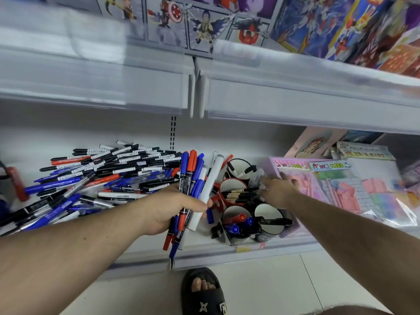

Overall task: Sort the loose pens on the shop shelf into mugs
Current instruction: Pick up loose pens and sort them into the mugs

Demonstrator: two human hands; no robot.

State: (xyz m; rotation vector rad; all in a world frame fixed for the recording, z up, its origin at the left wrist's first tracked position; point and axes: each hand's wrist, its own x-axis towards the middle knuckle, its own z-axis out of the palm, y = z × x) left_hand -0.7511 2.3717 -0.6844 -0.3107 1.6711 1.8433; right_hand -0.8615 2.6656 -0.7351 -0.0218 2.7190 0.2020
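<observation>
Pens (193,189) stand near-upright, clamped by left-hand fingers (200,204) (right hand (276,189) spread).

White shelf (141,251) carries pens (95,176), mugs (269,218), packets (354,189).

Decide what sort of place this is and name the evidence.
Probably a stationery or toy shop: tiered white shelving, boxed cartoon-figure toys above, a pile of pens beside packaged stationery sets.
</observation>
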